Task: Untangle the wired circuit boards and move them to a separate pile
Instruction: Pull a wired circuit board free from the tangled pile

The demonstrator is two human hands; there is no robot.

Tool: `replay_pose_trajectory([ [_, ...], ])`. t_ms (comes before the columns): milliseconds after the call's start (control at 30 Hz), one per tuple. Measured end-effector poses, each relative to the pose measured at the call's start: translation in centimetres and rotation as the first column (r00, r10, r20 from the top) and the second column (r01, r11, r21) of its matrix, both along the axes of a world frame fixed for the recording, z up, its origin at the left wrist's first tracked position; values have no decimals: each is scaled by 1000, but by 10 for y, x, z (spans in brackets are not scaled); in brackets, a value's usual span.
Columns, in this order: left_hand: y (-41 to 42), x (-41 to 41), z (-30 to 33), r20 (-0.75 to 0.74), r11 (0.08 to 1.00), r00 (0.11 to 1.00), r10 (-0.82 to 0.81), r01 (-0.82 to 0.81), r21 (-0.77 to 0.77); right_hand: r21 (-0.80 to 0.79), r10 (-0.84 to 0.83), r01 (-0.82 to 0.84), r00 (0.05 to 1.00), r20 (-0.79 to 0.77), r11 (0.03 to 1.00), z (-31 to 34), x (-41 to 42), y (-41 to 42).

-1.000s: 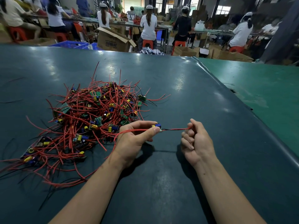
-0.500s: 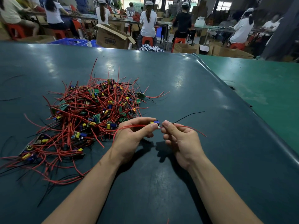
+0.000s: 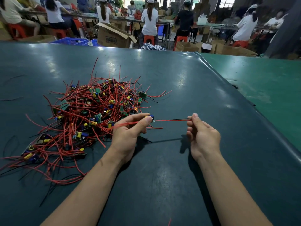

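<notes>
- Risk, as a judgement: red leads trail from the left hand point(image 3: 130, 132) back toward the tangled pile point(image 3: 91, 118), and if one is looped under other wires, pulling the board away could drag neighbours out with it or tighten a knot
- The wire pair point(image 3: 171, 120) is stretched straight between the two hands; a hard tug could strain the joint where the leads meet the circuit board point(image 3: 150, 118), which looks small and light
- The board is held just beside the pile's right edge, above the dark green table point(image 3: 179, 88), so a dropped board could fall back among the rest and snag again
- No separate pile is visible to the right of the tangle, so the board's destination is not yet set
- Left hand: thumb and fingers curled, pinching the circuit board, with a red lead running across the fingers
- Right hand point(image 3: 203, 137), right of the pile: fingertips pinch the far end of the wire pair, the other fingers loosely curled, palm turned inward
</notes>
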State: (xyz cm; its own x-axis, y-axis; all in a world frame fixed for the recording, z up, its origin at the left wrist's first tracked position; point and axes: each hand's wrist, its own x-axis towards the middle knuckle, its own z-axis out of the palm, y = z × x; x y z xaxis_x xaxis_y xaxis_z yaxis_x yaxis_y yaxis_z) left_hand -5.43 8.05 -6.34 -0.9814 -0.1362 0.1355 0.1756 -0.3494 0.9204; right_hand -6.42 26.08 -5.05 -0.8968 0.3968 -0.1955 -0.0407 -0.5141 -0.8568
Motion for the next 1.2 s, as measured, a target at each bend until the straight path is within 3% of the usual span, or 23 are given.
replay_pose_trajectory([
  [100, -8, -4, 3, 41, 980, 994, 104, -109, 166, -96, -193, 196, 981, 34, 976, 1, -6, 18],
  [133, -10, -4, 3, 39, 973, 987, 159, -163, 164, -28, -245, 245, 969, 22, 969, 1, -6, 22],
  [200, -9, -2, 2, -53, 951, 953, 300, -303, -67, 268, -281, 300, 954, -105, 916, -1, -3, 19],
  [233, -6, 0, 1, -135, 903, 927, 350, -372, -214, 424, -231, 308, 947, -224, 852, -2, 1, 11],
  [300, 1, 7, -1, -286, 783, 874, 392, -481, -395, 679, 79, 246, 908, -411, 692, -5, 14, -13],
  [367, 1, 10, -2, -424, 683, 825, 373, -554, -477, 842, 419, 159, 810, -409, 515, -13, 23, -35],
  [433, -3, 12, -3, -534, 606, 793, 292, -586, -539, 889, 557, 146, 732, -391, 433, -16, 26, -47],
  [567, -2, 14, -4, -637, 529, 754, 160, -611, -589, 818, 497, 179, 717, -489, 547, -16, 24, -45],
  [700, 1, 13, -2, -624, 577, 778, 66, -540, -613, 808, 486, 189, 715, -503, 558, -14, 25, -46],
  [833, 4, 12, -2, -633, 558, 774, 20, -534, -635, 729, 426, 79, 766, -481, 680, -8, 25, -46],
  [900, 4, 13, -1, -620, 555, 783, 41, -534, -638, 552, 351, -89, 851, -390, 829, -2, 26, -47],
  [967, 4, 16, 1, -642, 535, 764, 70, -572, -622, 252, 328, -260, 901, -283, 932, 6, 25, -43],
  [1067, 4, 20, 2, -723, 516, 685, 90, -652, -555, -80, 376, -399, 902, -212, 913, 14, 24, -38],
  [1133, 4, 21, 2, -753, 531, 651, 101, -675, -512, -145, 366, -377, 926, -96, 915, 11, 23, -41],
  [1200, 4, 21, 1, -769, 505, 627, 129, -708, -493, -45, 378, -377, 926, 9, 925, 6, 24, -45],
])
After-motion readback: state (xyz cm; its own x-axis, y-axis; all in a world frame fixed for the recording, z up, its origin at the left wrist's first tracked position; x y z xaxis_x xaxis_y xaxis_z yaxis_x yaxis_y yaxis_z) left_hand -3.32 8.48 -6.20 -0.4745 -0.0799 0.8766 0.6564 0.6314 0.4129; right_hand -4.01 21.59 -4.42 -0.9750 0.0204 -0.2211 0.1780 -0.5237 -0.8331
